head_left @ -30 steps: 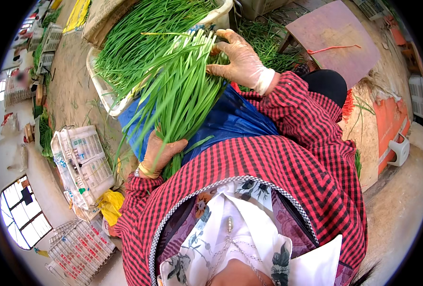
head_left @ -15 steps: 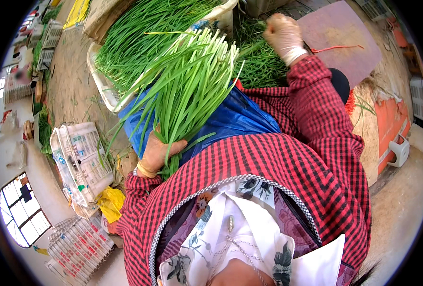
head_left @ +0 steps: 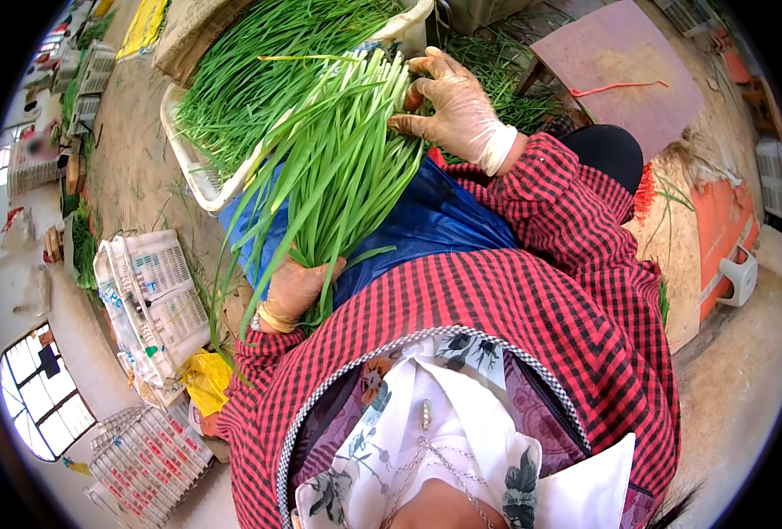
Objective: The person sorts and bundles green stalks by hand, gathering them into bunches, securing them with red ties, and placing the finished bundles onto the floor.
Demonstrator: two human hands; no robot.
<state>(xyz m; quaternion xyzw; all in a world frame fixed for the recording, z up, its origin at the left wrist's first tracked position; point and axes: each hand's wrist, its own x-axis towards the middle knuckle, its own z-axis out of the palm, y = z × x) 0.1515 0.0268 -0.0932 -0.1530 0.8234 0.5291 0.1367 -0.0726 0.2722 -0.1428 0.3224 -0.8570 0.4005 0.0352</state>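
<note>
A large bunch of garlic chives [head_left: 342, 163] lies across my lap over a blue plastic apron [head_left: 461, 216], pale stem ends pointing away from me. My left hand [head_left: 298, 286] is closed around its leafy near end. At the stem ends is my right hand [head_left: 457, 110], in a thin see-through glove, with thumb and fingers curved apart. Its fingertips touch the stems' right side; nothing seems gripped. Just beyond, a white crate [head_left: 184, 163] is heaped with more chives [head_left: 259, 84].
A low purplish stool [head_left: 624, 79] with a red tie [head_left: 620, 89] on it stands at far right. Loose green trimmings [head_left: 505, 79] cover the floor beside it. Stacked white crates [head_left: 148, 291] and a yellow bag [head_left: 206, 379] are on my left. An orange piece [head_left: 726, 229] lies right.
My right hand has swung left and nearer, from beside the stool over the trimmings to the stem ends, its fingers spreading. My left hand keeps hold of the chives, which have shifted slightly left.
</note>
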